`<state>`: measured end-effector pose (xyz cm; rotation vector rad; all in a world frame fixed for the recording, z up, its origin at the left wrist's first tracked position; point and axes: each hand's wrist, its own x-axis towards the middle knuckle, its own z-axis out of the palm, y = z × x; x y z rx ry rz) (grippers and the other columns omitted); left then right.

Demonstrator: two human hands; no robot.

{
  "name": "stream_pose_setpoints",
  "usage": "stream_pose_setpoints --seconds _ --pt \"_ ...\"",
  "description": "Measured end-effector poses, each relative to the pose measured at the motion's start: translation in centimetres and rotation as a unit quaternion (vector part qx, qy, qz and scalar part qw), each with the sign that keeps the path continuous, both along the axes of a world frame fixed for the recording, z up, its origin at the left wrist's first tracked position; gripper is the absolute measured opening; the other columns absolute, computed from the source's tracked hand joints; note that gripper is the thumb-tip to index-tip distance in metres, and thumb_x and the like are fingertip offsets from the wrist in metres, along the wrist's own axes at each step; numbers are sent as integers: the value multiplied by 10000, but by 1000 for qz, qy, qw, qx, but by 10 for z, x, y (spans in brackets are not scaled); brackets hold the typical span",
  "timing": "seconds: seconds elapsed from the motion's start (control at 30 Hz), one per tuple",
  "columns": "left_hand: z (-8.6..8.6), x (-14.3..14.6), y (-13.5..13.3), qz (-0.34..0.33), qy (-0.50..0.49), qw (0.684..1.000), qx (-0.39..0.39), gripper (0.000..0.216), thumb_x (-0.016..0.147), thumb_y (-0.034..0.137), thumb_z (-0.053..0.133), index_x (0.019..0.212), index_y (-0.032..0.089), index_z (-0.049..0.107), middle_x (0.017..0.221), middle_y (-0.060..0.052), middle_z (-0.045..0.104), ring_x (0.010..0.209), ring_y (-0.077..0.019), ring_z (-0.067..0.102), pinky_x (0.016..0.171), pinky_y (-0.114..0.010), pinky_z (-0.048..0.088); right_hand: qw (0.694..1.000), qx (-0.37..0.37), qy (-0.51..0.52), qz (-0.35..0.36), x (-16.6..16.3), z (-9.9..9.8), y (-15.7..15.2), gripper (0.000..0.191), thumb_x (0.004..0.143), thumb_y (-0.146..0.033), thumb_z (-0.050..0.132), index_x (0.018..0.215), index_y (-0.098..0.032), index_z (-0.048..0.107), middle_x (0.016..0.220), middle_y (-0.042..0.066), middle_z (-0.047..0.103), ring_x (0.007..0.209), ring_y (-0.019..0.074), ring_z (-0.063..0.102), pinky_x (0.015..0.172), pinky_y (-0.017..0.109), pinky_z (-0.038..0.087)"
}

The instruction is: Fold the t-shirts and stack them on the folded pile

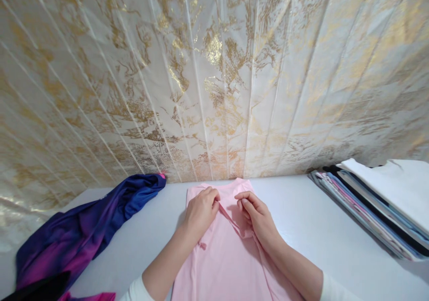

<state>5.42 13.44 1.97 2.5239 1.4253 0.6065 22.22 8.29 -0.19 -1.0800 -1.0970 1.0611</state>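
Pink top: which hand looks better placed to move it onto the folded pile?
Probably the right. The right hand grips the pink top on the side nearer the folded pile; the left hand grips it too, but sits toward the blue-purple garment.

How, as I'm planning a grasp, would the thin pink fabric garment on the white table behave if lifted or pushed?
Probably floppy: the thin pink fabric garment creases softly where the left hand and right hand pinch it. Likely light, since it lies thin and flat on the white table. Pushed, it would likely bunch, not slide whole.
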Motion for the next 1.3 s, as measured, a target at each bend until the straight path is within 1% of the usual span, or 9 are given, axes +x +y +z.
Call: stream_pose_setpoints --seconds 0.17,0.3,0.5,0.63,0.73,0.83,0.93,1.1,1.3 --pt "-4 -4 3 31 -6 999 16 170 822 59 521 753 214 514 813 8 594 806 -175 570 703 -274 393 999 23 -32 -15 -1 -6 0 170 786 -308 520 887 -214 619 722 -20 522 606 117 461 523 217 361" --pt "-8 -3 5 40 -7 999 21 180 809 49 531 732 210 511 826 -8 592 844 -188 563 745 -285 405 994 29 -97 41 -2 -15 1 338 682 -177 471 983 -238 610 846 2 549 664 142 500 498 221 392" --pt "-10 -4 4 48 -8 999 22 171 820 49 535 748 204 542 840 -16 603 864 -199 573 775 -301 434 948 123 -287 70 -4 -8 -4 341 727 -91 465 1000 -228 616 955 36 620 924 196 538 834 330 430" --pt "0 2 -7 33 -9 999 40 253 858 17 461 971 203 589 1015 -36 626 979 -202 567 867 -326 429 961 128 -243 -37 4 -5 -1 390 681 -92 401 1004 -220 579 1018 43 624 987 202 551 885 347 434" --pt "5 15 -21 -53 -4 997 50 356 902 36 413 1176 208 563 1192 -41 616 1117 -189 540 972 -341 395 952 122 -257 -115 19 -7 7 373 752 -142 378 1060 -223 571 1092 56 639 1070 218 552 971 399 409" --pt "-4 28 -35 -142 27 989 27 385 979 215 400 1354 160 466 1437 -87 476 1340 -205 393 1099 -391 307 922 111 -356 -109 36 -12 17 440 828 -171 361 1223 -234 546 1272 70 612 1199 228 518 1027 439 376" --pt "-18 32 -42 -159 72 984 -31 525 1004 402 344 1450 126 357 1541 -111 310 1435 -234 241 1162 -452 213 862 130 -487 -43 47 -21 24 437 902 -201 341 1291 -204 541 1374 101 561 1277 228 489 1046 450 369" --pt "-20 27 -47 -114 106 986 -55 616 980 497 345 1492 159 296 1573 -146 175 1458 -277 132 1173 -488 159 756 126 -642 18 49 -34 28 466 960 -256 331 1382 -132 486 1476 130 427 1364 239 399 1069 459 370" --pt "-12 31 -56 -37 150 987 -42 663 910 580 451 1474 246 353 1548 -173 253 1432 -372 174 1128 -554 224 713 89 -695 19 45 -31 25 499 972 -276 329 1455 -161 391 1524 93 342 1409 218 315 1095 423 346"
